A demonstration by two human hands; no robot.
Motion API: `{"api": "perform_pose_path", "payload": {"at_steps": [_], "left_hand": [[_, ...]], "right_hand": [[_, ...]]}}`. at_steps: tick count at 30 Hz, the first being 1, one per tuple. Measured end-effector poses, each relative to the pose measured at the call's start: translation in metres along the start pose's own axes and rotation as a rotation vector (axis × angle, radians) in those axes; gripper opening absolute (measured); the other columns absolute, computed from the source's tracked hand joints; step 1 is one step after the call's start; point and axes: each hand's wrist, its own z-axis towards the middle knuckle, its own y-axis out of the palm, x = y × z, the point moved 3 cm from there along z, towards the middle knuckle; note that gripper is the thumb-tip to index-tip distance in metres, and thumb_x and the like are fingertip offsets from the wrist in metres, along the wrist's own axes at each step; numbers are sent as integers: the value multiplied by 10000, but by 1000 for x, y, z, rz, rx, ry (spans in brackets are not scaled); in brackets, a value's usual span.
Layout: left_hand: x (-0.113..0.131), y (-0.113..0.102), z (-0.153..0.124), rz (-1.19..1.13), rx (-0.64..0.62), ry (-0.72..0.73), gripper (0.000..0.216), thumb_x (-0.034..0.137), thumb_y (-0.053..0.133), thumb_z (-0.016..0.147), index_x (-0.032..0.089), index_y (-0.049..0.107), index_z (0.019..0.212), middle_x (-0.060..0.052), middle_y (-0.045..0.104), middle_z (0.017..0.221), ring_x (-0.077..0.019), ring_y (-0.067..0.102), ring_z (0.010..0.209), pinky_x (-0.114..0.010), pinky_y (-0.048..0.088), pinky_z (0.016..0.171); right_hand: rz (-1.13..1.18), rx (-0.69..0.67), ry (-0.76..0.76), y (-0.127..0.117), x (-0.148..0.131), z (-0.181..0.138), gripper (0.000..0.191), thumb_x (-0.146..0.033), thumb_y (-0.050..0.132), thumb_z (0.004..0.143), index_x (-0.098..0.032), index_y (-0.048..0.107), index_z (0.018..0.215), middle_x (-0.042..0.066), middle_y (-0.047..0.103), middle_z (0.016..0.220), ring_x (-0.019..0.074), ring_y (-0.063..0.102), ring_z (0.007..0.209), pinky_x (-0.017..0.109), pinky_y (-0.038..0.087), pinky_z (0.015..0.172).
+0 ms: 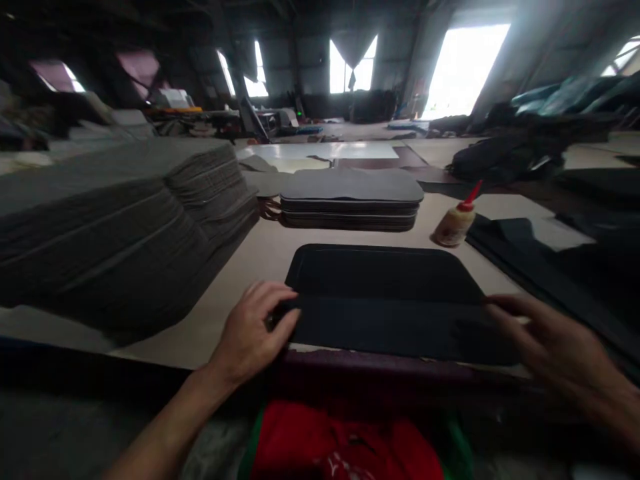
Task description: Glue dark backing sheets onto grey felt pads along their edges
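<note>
While resting the left hand (255, 327) against the left edge of the black panel (380, 330), holding thumb and fingertips slightly apart, both touching the material; not being able to tell whether clamped on it. Touching the right edge with the blurred right hand (545, 340), fingers bent inward; likewise not being able to tell whether pinching or merely touching. Seeing the panel lying flat along the near edge of the pale counter (250, 260), between both hands, with rounded far corners and a straight line crossing from hand to hand. Noticing a pile of grey pieces (350, 187) just beyond, a taller grey stack (125, 220) at left, and a red-nozzled bottle (454, 227) standing upright near the panel's far right corner.
</note>
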Motion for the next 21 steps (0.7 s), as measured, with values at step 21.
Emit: {"api": "perform_pose_path", "payload": {"at_steps": [21], "left_hand": [[-51,38,-29,179,-282,245,497,520,555,892,500,491,1385,26,561,1410,-301,641,1165,-499,608,903]], "right_hand": [[-474,-29,-277,48,-32,-86,891,-673,382,975,84,411,1443,337,268,1533,435,281,1435,600,429,1084]]}}
